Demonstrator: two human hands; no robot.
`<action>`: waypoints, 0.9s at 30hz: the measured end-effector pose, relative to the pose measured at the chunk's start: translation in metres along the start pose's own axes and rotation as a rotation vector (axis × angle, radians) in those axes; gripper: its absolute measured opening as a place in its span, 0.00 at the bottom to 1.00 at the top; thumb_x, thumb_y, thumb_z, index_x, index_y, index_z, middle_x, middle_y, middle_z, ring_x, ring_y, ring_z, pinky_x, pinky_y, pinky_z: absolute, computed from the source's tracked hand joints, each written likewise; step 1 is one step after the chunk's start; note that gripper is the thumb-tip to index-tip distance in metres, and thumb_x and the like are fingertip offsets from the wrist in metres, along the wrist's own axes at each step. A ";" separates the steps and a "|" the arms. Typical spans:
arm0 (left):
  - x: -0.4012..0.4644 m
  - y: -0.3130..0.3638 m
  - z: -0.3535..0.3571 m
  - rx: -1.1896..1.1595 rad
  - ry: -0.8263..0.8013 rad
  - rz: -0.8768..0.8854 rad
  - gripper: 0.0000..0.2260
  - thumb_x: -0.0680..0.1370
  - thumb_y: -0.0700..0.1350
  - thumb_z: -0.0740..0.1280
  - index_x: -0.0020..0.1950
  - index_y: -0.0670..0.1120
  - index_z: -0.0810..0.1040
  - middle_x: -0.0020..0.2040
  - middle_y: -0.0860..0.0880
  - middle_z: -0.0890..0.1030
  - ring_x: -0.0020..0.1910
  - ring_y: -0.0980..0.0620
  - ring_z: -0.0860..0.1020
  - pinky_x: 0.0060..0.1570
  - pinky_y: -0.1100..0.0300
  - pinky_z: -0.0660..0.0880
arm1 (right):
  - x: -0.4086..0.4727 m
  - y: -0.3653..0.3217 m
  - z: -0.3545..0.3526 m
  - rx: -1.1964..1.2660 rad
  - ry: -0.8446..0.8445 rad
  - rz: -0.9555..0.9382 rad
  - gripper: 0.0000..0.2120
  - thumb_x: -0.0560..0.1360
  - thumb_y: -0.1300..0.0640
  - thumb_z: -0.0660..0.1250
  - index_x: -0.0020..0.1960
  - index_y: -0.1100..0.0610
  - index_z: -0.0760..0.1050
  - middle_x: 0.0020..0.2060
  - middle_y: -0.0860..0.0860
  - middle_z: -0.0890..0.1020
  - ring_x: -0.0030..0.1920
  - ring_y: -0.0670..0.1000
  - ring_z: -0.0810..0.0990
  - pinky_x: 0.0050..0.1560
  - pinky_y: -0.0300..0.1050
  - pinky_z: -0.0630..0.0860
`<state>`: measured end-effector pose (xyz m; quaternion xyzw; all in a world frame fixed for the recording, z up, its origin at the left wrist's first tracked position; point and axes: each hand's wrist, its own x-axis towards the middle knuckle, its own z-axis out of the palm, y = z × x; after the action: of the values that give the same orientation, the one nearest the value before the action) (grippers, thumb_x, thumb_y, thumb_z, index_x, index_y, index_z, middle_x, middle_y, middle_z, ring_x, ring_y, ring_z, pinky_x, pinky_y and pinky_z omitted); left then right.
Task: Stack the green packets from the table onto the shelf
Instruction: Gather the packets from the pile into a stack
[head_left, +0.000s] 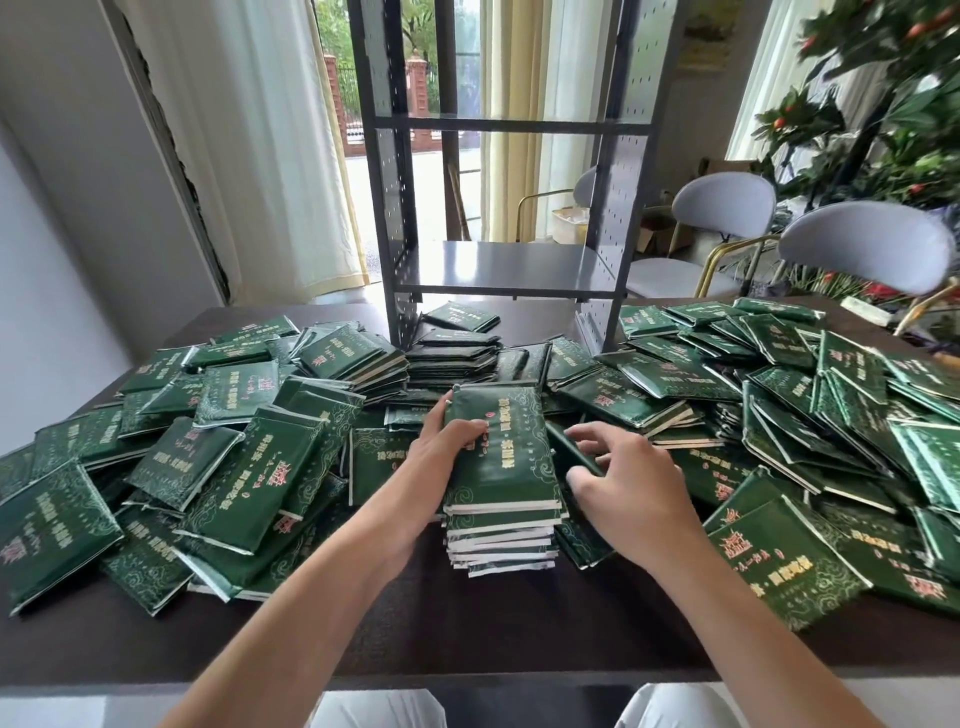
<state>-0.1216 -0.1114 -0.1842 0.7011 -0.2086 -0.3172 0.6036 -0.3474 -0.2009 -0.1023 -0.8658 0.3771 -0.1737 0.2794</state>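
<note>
Near edge of bench (519, 639): bare dark strip, both forearms cross it. Person's legs cut off at the bottom of the view.

Neat stack of packets (498, 467) stands at bench centre, just past the bare strip. Left hand (447, 441) grips the stack's left side: fingers curled over the top packet's left edge, thumb up along the far corner. Right hand (623, 483) sits just right of the stack, grip half spread, fingers curled loosely, fingertips on a dark packet edge (571, 452) leaning against the stack's right side. Can't tell if it's actually pinched or only touched.

Loose green packets (234, 447) heaped across left and right halves of the bench, overlapping, many tilted; lower ones mostly hidden. Print is gold, with a red emblem, looks like Chinese characters, upside down from here, not readable.

Far edge, centre: dark metal shelf (498, 265) with perforated side panels stands on the bench, tiers bare. Its top is cut off by the frame. A few packets lie between its feet.
</note>
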 end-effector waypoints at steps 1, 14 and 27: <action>-0.007 0.003 -0.001 -0.009 0.002 -0.007 0.26 0.79 0.38 0.69 0.76 0.39 0.67 0.71 0.40 0.74 0.56 0.48 0.75 0.45 0.69 0.69 | 0.001 0.000 -0.002 0.073 0.041 0.012 0.15 0.74 0.56 0.69 0.59 0.45 0.80 0.47 0.40 0.83 0.47 0.45 0.82 0.53 0.44 0.78; -0.005 0.030 0.029 0.105 0.148 -0.070 0.10 0.81 0.30 0.62 0.49 0.45 0.74 0.37 0.52 0.77 0.35 0.59 0.74 0.27 0.73 0.68 | -0.018 -0.043 -0.014 0.564 -0.003 -0.195 0.08 0.79 0.53 0.67 0.52 0.45 0.84 0.35 0.46 0.85 0.30 0.49 0.81 0.36 0.53 0.78; -0.005 0.027 0.029 -0.033 0.167 -0.102 0.13 0.81 0.32 0.63 0.41 0.48 0.75 0.36 0.47 0.78 0.33 0.52 0.76 0.33 0.60 0.70 | -0.017 -0.039 -0.010 0.355 0.022 -0.256 0.27 0.75 0.63 0.71 0.61 0.33 0.74 0.68 0.32 0.67 0.73 0.39 0.62 0.74 0.53 0.65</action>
<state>-0.1426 -0.1336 -0.1590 0.7248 -0.1166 -0.2913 0.6134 -0.3421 -0.1694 -0.0725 -0.8419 0.2305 -0.2808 0.3990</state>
